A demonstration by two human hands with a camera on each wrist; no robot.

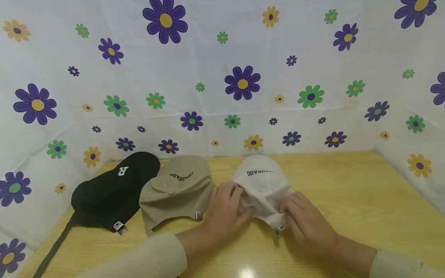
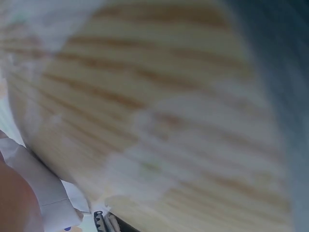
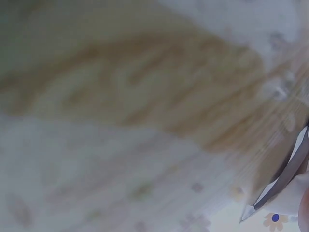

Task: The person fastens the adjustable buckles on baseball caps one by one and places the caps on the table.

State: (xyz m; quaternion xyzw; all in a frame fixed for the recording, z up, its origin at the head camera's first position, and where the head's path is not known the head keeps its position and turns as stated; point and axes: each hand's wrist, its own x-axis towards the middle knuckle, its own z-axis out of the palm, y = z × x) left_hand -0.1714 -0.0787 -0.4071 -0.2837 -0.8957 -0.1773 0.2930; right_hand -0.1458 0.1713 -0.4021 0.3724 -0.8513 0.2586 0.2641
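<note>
A white cap (image 1: 261, 178) with dark "COLORADO" lettering lies on the table between my two hands, its crown partly caved in. My left hand (image 1: 226, 210) grips the left edge of the cap, thumb toward the opening. On the other side my right hand (image 1: 309, 224) pinches the right edge near a metal strap buckle (image 1: 279, 229). In the left wrist view, part of the white cap (image 2: 46, 186) shows beside a blurred bit of hand (image 2: 17, 205). At the right wrist view's lower right corner, only a fingertip (image 3: 303, 212) and some pale fabric appear.
Left of the white cap lies a tan cap (image 1: 180, 193) with similar lettering, close to my left hand. Beyond it is a black cap (image 1: 104, 193) with a white letter and a long strap (image 1: 57, 245). A flower-print cloth (image 1: 208, 61) stands behind the wooden table (image 1: 365, 193).
</note>
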